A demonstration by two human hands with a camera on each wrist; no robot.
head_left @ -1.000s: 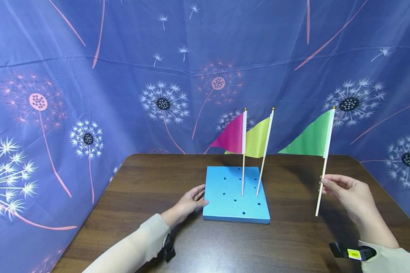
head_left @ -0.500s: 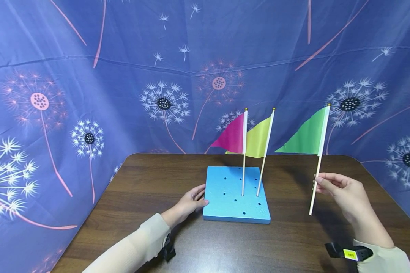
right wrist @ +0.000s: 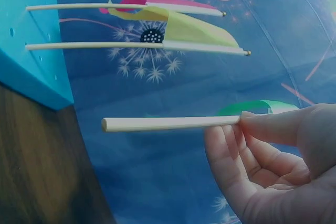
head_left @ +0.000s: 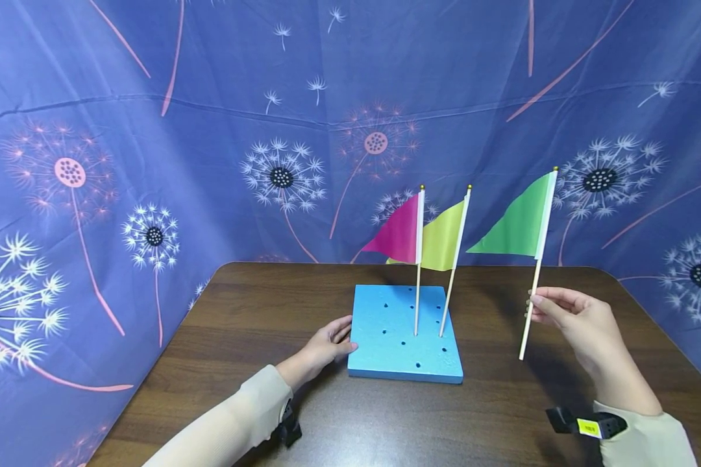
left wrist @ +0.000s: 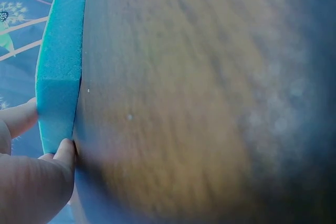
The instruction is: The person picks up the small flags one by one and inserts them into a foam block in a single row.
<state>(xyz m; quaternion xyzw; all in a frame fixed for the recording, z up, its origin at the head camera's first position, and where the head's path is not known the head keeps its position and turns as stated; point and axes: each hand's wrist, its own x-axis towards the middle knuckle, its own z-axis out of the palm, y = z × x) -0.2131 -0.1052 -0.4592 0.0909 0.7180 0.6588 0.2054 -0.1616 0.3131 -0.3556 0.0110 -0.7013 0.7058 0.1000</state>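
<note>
My right hand (head_left: 584, 327) pinches the wooden stick of a green pennant flag (head_left: 516, 217) between thumb and fingers, the flag tilted a little to the right. Its bare lower end (right wrist: 113, 124) hangs right of a blue board with small holes (head_left: 380, 353). At the board's left edge my left hand (head_left: 327, 344) holds on, thumb at the upper edge and fingertips low against the side (left wrist: 55, 108). A magenta flag (head_left: 400, 230) and a yellow flag (head_left: 444, 240) stand in holes on the board's right half, the yellow one leaning right.
The board lies on a brown wooden table (head_left: 257, 305). Behind the table hangs a blue cloth (head_left: 210, 149) printed with dandelions. Both standing flags rise between the board and the cloth, left of the green flag.
My right hand has carried the green flag leftward and slightly up, closer to the board. The left hand, the board and the two standing flags keep their places.
</note>
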